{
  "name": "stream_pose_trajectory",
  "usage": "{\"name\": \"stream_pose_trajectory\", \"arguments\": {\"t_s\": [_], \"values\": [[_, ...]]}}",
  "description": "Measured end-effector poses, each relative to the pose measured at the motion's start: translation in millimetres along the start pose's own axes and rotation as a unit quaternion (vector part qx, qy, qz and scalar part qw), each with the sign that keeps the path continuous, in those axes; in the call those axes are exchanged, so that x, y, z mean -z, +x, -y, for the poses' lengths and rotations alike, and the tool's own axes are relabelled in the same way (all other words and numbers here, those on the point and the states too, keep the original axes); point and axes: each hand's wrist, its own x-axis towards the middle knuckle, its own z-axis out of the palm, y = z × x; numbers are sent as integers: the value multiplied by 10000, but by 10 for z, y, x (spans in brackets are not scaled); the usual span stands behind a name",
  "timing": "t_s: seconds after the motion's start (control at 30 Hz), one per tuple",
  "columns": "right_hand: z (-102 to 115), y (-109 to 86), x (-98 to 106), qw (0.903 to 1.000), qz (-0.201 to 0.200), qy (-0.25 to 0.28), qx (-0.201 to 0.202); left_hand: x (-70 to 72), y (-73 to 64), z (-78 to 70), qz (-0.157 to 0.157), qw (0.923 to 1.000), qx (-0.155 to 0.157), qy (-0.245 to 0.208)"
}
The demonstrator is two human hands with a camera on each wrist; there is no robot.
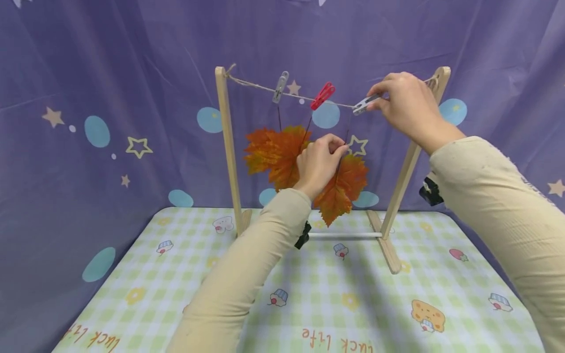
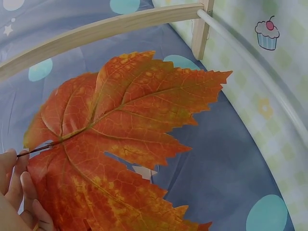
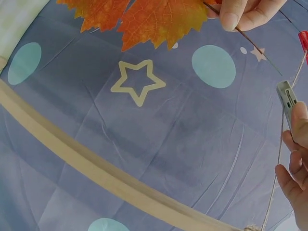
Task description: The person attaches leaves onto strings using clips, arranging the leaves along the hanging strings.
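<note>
In the head view, my left hand [image 1: 321,162] pinches the thin dark stem of an orange artificial maple leaf [image 1: 342,189], which hangs below the fingers. The left wrist view shows that leaf [image 2: 120,115] up close, its stem between thumb and fingers. Up at the string, my right hand [image 1: 408,103] pinches a grey clothespin [image 1: 365,104] by its handle end. The clothespin's tip is at the string [image 1: 340,103]. In the right wrist view the stem's upper end [image 3: 269,61] points toward the grey clothespin [image 3: 287,98], a small gap apart.
A red clothespin [image 1: 322,96] and another grey clothespin [image 1: 280,87] sit on the string, with orange leaves [image 1: 278,152] hanging beneath. Wooden posts [image 1: 229,147] carry the string, and a white rod [image 1: 344,235] runs low between them. A checked cloth [image 1: 309,284] covers the table.
</note>
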Motion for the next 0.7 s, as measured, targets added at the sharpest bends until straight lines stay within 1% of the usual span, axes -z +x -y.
{"name": "stream_pose_trajectory", "arguments": {"t_s": [0.07,0.3,0.5,0.6,0.7], "values": [[3,10,4,10000,16,-32,29,3,8,-4,-10,10000,-12,19],[7,27,-12,9997,216,-50,-75,16,11,-12,-2,10000,-32,11],[6,17,-33,9996,239,37,-127,44,16,27,-247,9996,-19,145],[7,11,-43,9997,182,106,-85,59,19,50,-250,9995,10,205],[-2,16,-41,9998,136,111,-16,69,36,56,-219,9994,-38,247]]}}
